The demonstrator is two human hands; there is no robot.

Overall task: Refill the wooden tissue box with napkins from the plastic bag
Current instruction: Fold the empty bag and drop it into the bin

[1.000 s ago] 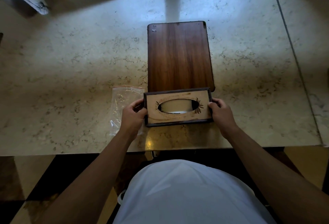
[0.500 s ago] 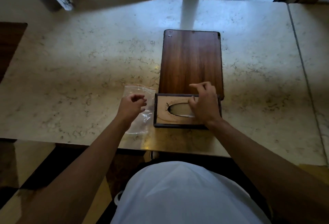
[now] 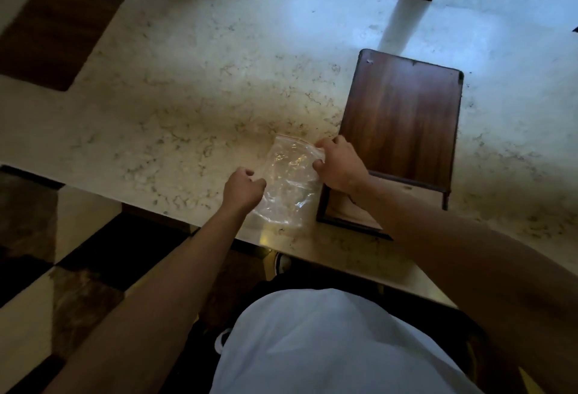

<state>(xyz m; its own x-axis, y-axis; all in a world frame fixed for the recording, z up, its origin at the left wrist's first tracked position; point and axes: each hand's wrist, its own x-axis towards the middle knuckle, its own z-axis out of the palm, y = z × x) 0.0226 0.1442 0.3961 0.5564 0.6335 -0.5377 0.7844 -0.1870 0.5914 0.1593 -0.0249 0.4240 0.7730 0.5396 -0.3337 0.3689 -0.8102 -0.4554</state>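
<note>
You're working on the plastic bag (image 3: 289,180) lying flat on the worktop (image 3: 187,105) just left of the wooden tissue box (image 3: 344,215), probably to get its red-lined seal open. Your right hand (image 3: 339,163) is pinching the bag's top corner by the seal while your left hand (image 3: 244,188) is curling nearly closed on its left edge. Whether napkins are inside, I can't tell.
</note>
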